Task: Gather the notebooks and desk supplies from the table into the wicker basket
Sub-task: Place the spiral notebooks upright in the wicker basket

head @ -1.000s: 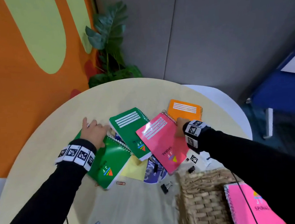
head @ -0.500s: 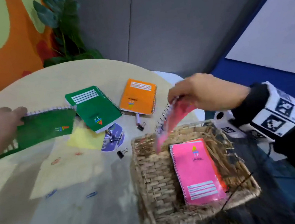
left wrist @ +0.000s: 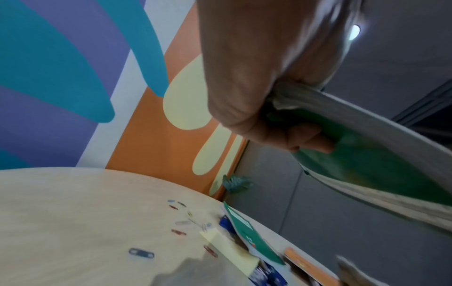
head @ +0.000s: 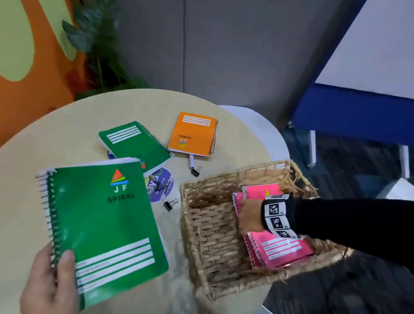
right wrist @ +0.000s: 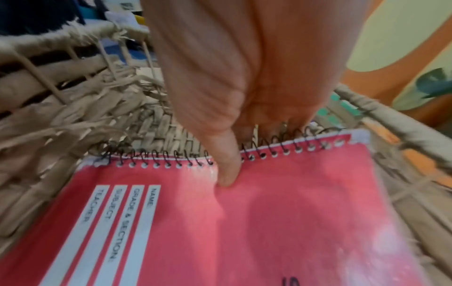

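My left hand [head: 57, 264] grips a large green spiral notebook [head: 105, 229] by its lower spiral corner and holds it above the table; the left wrist view shows the fingers [left wrist: 308, 139] curled under the cover [left wrist: 379, 164]. My right hand [head: 246, 212] is inside the wicker basket [head: 234, 174]. It pinches a pink notebook [head: 282, 252] at the spiral edge, thumb [right wrist: 227, 170] on the cover [right wrist: 269, 222]. Another pink notebook [head: 262, 190] lies under it. A small green notebook [head: 134, 145] and an orange one [head: 192, 133] lie on the table.
Two black binder clips [head: 170, 204] [head: 196, 170] and a purple disc [head: 161, 186] lie left of the basket. Paper clips [left wrist: 141, 253] and yellow sticky notes [left wrist: 229, 249] are scattered on the round table [head: 18, 159]. A plant [head: 98, 47] stands behind it.
My right hand has lowered the pink notebook from above the basket down onto the other pink one inside. My left hand has lifted the big green notebook off the table toward me.
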`<state>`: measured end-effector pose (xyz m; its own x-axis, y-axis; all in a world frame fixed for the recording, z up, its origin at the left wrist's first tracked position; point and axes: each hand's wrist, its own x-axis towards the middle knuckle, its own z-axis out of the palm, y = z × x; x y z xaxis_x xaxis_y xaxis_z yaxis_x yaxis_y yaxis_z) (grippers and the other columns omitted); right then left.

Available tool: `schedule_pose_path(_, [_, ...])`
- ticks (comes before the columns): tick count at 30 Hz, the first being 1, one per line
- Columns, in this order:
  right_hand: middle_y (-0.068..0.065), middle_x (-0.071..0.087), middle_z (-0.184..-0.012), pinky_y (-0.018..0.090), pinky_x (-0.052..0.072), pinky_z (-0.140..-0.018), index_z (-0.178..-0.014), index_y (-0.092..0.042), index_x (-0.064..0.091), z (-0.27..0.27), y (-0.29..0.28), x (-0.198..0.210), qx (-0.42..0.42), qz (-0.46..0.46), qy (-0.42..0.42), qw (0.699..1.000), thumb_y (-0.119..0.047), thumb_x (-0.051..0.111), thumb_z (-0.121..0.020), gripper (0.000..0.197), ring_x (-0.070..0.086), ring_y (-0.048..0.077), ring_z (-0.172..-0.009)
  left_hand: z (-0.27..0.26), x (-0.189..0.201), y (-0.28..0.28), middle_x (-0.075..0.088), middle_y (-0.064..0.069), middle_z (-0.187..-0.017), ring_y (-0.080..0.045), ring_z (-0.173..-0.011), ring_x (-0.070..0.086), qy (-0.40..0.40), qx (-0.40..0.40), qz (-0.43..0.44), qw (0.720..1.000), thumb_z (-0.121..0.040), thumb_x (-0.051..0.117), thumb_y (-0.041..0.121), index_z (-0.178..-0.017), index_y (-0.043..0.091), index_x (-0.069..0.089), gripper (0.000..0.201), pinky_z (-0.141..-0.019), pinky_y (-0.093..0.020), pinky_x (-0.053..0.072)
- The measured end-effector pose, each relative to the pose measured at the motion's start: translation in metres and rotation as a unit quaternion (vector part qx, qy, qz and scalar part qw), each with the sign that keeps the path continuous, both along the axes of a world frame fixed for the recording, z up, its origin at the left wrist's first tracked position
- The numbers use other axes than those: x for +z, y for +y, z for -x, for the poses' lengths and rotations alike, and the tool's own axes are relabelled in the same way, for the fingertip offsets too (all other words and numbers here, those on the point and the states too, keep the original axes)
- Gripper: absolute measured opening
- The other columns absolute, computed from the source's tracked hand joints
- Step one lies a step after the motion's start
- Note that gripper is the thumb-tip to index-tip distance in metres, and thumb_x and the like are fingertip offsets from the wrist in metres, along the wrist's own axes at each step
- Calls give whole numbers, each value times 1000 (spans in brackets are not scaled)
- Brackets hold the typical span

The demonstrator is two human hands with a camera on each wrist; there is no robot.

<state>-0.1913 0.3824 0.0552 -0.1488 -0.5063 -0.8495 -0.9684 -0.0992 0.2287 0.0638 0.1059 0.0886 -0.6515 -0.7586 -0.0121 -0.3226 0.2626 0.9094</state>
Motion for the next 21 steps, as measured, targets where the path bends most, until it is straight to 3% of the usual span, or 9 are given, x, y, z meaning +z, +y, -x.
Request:
schedule_pose_path(2, [5,51,-142,49,26,-114,-135,-20,47,3,7,1,-10,89,10,996,-10,57,-88,49,44,27,-132,-2,12,34,68,-10,-92,-29,-84,64,11,-49,-2,999,-82,39,55,-106,41,54,31,-63,-31,48])
schedule_pose_path(4, [6,33,-152,56,16,-117,-147,-28,20,1,12,17,-168,173,-48,969,-27,71,-76,88,28,27,-141,2,14,43,69,-14,-88,-35,-81,65,24,-71,-39,996,-79,40,58,-105,37,55,36,-59,-35,47])
schedule_pose_path(5, [5,27,-155,51,14,-119,-148,-31,11,-3,13,31,-296,235,-114,919,-39,75,-71,101,25,26,-142,7,17,47,70,-13,-89,-37,-83,66,32,-86,-44,995,-79,41,58,-107,34,55,40,-61,-35,48])
schedule_pose_path(7, [3,19,-159,37,19,-115,-149,-35,5,-17,15,60,-525,350,-312,711,-55,76,-63,114,22,21,-145,24,28,56,71,-5,-98,-30,-88,67,51,-120,-33,991,-79,41,56,-109,34,55,40,-70,-34,49])
schedule_pose_path(9, [5,30,-155,39,28,-114,-148,-36,17,-35,18,81,-605,412,-460,503,-57,77,-60,108,33,22,-142,45,42,70,71,5,-98,-16,-87,68,64,-163,-30,984,-81,39,56,-109,40,53,35,-74,-32,52])
schedule_pose_path(11, [9,55,-139,49,41,-107,-137,-27,43,-49,23,90,-633,435,-521,371,-36,77,-72,74,52,30,-127,65,52,88,70,6,-90,-9,-79,68,65,-221,-20,973,-89,41,50,-111,36,52,28,-72,-30,54])
schedule_pose_path(14, [12,66,-124,44,50,-99,-120,-14,59,-55,43,93,-662,466,-534,245,-10,67,-80,41,62,31,-116,86,57,115,68,5,-77,-7,-66,62,38,-315,-6,948,-95,42,38,-102,38,51,11,-63,-18,46])
schedule_pose_path(17, [10,68,-122,36,55,-94,-123,-8,57,-41,85,81,-700,495,-457,238,-16,72,-70,56,64,27,-113,98,45,116,72,-9,-93,-23,-82,67,-61,-408,-13,911,-95,42,44,-102,47,53,13,-78,-40,54])
schedule_pose_path(21, [3,74,-110,43,52,-96,-121,-10,58,-11,132,44,-764,445,-331,331,4,62,-82,42,70,21,-103,116,23,70,72,5,-101,-8,-90,66,-132,-386,82,909,-95,49,34,-112,31,58,19,-84,-30,53])
